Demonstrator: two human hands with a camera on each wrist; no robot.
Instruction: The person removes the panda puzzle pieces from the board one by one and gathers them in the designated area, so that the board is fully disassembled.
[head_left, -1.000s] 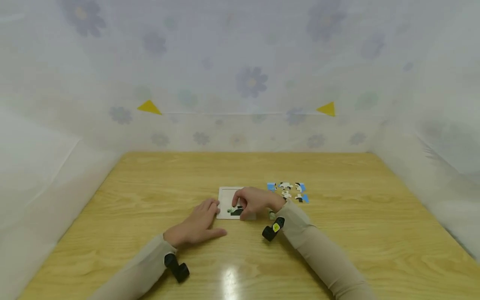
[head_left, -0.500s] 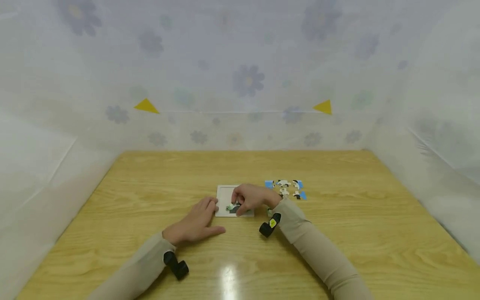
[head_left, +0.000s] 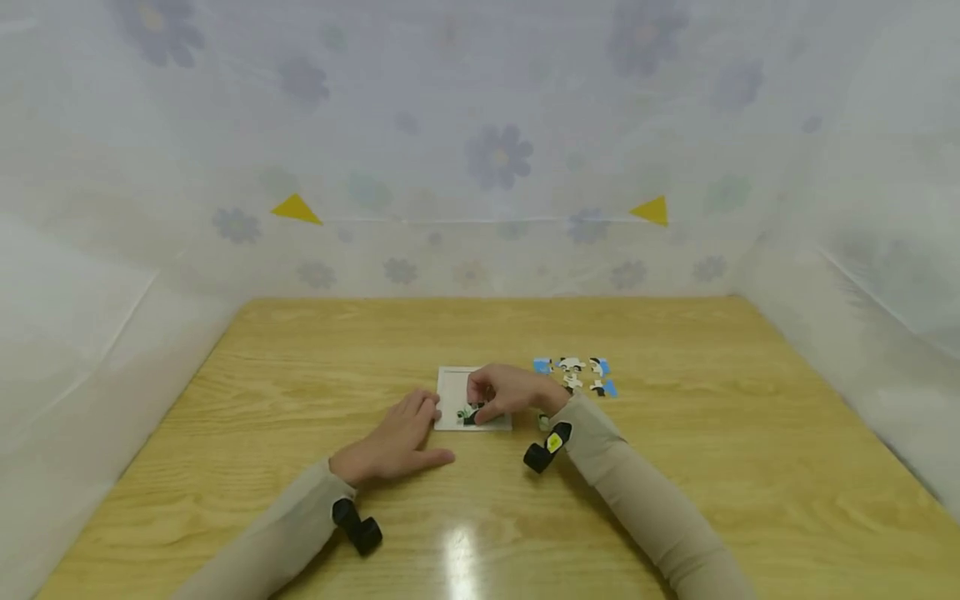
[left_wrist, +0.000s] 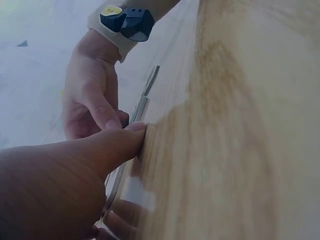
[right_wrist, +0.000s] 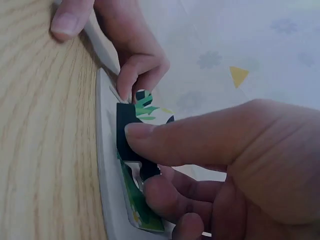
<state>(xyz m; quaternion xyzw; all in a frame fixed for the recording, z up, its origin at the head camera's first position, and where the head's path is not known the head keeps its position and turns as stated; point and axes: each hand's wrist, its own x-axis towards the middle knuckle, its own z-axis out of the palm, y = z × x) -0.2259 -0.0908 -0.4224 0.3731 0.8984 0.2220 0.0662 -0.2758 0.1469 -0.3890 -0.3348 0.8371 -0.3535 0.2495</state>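
A white puzzle tray [head_left: 453,385] lies flat in the middle of the table. My left hand [head_left: 397,442] rests at its left edge with fingers stretched out, the fingertips touching the rim. Over the tray's front part, my right hand [head_left: 513,390] pinches a black puzzle piece with green leaves [right_wrist: 126,115] between thumb and fingers. In the right wrist view a green puzzle piece [right_wrist: 144,212] sits in the tray beside the held one. Whether the held piece lies fully flat cannot be told; the fingers cover part of it.
Several loose panda puzzle pieces [head_left: 572,365] in blue, white and black lie right of the tray. Another greenish piece [head_left: 543,422] is partly hidden beside the right wrist. The wooden table [head_left: 337,350] ends at pale floral curtains [head_left: 405,150].
The right hand and the held piece have shifted only slightly over the tray's front, and the piece's angle has changed a little. The left hand has stayed at the rim.
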